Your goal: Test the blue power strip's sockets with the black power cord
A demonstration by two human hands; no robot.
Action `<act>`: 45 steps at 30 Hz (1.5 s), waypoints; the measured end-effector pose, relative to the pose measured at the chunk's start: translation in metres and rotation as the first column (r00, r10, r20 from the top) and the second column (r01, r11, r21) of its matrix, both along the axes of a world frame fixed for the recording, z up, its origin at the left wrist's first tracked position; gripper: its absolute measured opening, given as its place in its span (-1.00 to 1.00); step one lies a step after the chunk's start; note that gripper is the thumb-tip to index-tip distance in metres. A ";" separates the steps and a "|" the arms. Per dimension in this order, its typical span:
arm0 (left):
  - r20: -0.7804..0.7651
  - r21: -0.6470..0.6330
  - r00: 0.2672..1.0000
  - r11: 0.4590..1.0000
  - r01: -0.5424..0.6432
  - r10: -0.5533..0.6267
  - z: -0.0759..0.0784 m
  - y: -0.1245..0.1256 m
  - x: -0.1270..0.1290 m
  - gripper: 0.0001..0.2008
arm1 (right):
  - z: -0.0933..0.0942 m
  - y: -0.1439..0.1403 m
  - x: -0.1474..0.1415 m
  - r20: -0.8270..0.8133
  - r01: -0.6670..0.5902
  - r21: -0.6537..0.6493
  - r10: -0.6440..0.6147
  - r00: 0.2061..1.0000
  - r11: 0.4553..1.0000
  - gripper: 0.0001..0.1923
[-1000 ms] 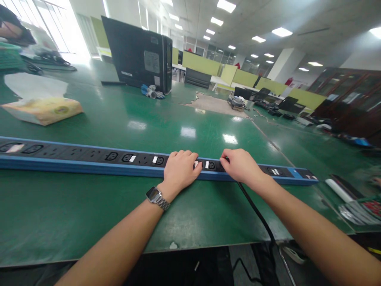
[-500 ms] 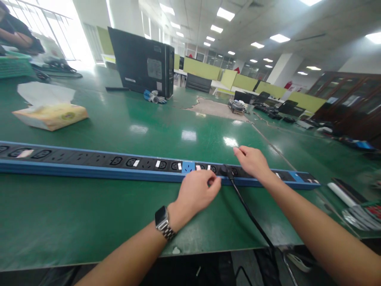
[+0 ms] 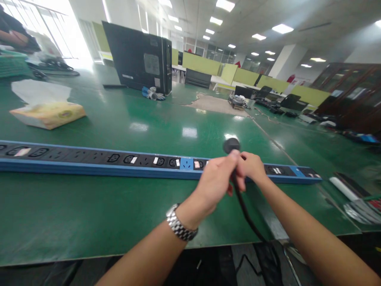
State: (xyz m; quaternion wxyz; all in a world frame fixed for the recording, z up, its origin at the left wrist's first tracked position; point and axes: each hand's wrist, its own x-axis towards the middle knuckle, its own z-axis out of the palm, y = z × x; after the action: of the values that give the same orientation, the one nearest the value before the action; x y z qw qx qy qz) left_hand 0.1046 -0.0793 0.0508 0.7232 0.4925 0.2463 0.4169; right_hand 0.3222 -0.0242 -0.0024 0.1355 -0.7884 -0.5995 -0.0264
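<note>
A long blue power strip (image 3: 89, 161) with black sockets lies across the green table (image 3: 89, 206). My left hand (image 3: 216, 182), a metal watch on its wrist, and my right hand (image 3: 251, 169) meet above the strip's right part. Both grip a black power cable (image 3: 247, 216) just below its round black plug (image 3: 231, 145). The plug is lifted clear of the strip and points away from me. The cable runs down over the table's near edge.
A yellow tissue pack (image 3: 47, 114) lies at the far left. A black computer case (image 3: 138, 57) stands at the back, with a blue-white bundle (image 3: 153, 93) beside it. Tools and a white tube (image 3: 342, 188) lie at the right. Another person (image 3: 13, 33) sits far left.
Both hands left the strip and closed on the cable. The plug, seated in a socket half a second ago, is now pulled out and raised above the strip.
</note>
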 end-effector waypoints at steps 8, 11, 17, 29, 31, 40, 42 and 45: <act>-0.414 -0.262 0.903 0.935 -0.239 0.115 -0.036 0.020 -0.089 -0.51 | -0.002 0.005 -0.001 -0.026 0.009 0.021 -0.009 1.000 1.000 -0.57; -0.432 -0.221 0.883 0.927 -0.304 0.186 -0.037 0.024 -0.080 -0.52 | -0.003 0.004 0.000 -0.016 0.010 0.025 -0.009 1.000 1.000 -0.58; -0.388 -0.336 0.914 0.905 -0.263 0.122 -0.034 0.027 -0.074 -0.54 | -0.003 0.002 -0.002 -0.027 0.006 0.029 -0.005 1.000 1.000 -0.58; -0.437 -0.302 0.891 0.912 -0.276 0.125 -0.041 0.032 -0.072 -0.52 | -0.002 0.001 -0.003 -0.003 0.007 0.031 -0.007 1.000 1.000 -0.58; -0.448 -0.255 0.880 0.921 -0.295 0.158 -0.044 0.028 -0.070 -0.51 | -0.002 0.001 -0.003 -0.005 0.006 0.027 -0.006 1.000 1.000 -0.58; -0.269 0.045 0.879 0.917 -0.397 0.394 -0.023 0.009 -0.079 -0.50 | -0.004 0.000 -0.002 -0.019 0.016 0.042 -0.015 1.000 0.999 -0.59; -0.233 0.142 0.868 0.899 -0.415 0.437 -0.001 0.010 -0.091 -0.50 | -0.004 0.000 -0.002 -0.015 0.012 0.045 -0.011 1.000 0.999 -0.60; -0.183 0.072 0.858 0.877 -0.476 0.481 0.017 0.012 -0.114 -0.54 | -0.003 0.000 -0.003 -0.012 0.027 0.059 -0.026 1.000 0.998 -0.60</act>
State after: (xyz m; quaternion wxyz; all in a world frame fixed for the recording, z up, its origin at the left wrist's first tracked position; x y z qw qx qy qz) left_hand -0.0092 -0.0674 0.0675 0.5632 0.4633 0.4254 0.5359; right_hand 0.3195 -0.0246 -0.0054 0.1618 -0.7921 -0.5870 -0.0414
